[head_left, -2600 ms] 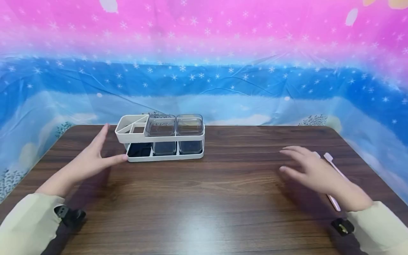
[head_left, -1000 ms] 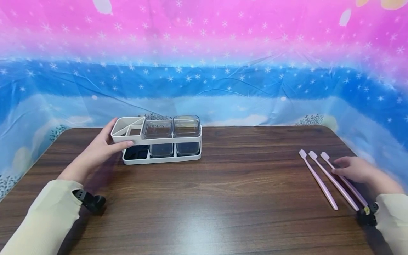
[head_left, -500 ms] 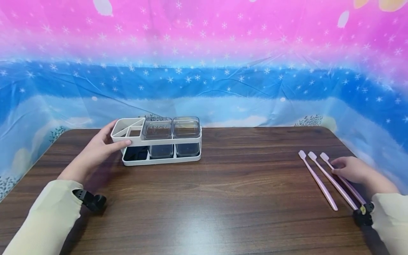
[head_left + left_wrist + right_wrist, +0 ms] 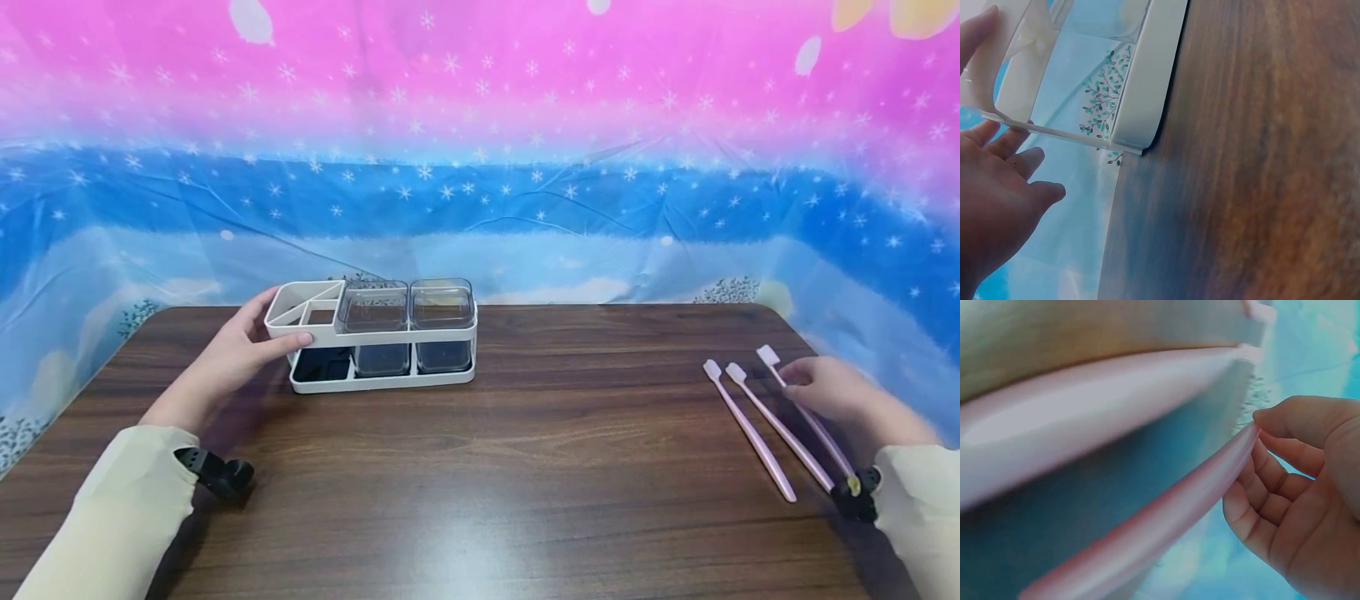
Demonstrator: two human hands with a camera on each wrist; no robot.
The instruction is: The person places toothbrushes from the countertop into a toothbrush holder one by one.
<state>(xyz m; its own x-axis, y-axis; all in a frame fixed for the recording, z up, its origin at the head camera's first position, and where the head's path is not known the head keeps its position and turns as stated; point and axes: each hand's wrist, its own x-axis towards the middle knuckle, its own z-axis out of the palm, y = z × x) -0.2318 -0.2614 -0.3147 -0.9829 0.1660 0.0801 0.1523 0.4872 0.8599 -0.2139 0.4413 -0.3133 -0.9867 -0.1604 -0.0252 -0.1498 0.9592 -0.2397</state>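
— Starting at the left edge of the table: what are we doing there?

— Our left hand is gripping the left end of the white organiser, thumb on the front rim and fingers curled round the back. The organiser is standing towards the far left corner, with two clear cups sitting in its right-hand bays and the divided slots open at our end. We are steadying it, by our reading.

— And over at the right edge?

— Our right hand is pinching the handle of the rightmost toothbrush between thumb and fingertips; the right wrist view is showing the pink handle caught under the thumb. Its head end is tipping up off the wood while the tail end seems to be still touching, though we cannot tell for certain. The other two toothbrushes are lying flat just beside it, heads pointing to the far edge.

— So which step are we judging this to be?

— The pick-up of the first brush. The next move is calling for a clean lift clear of its neighbours, then a carry across the table to the open slots, with the handle turned upright.
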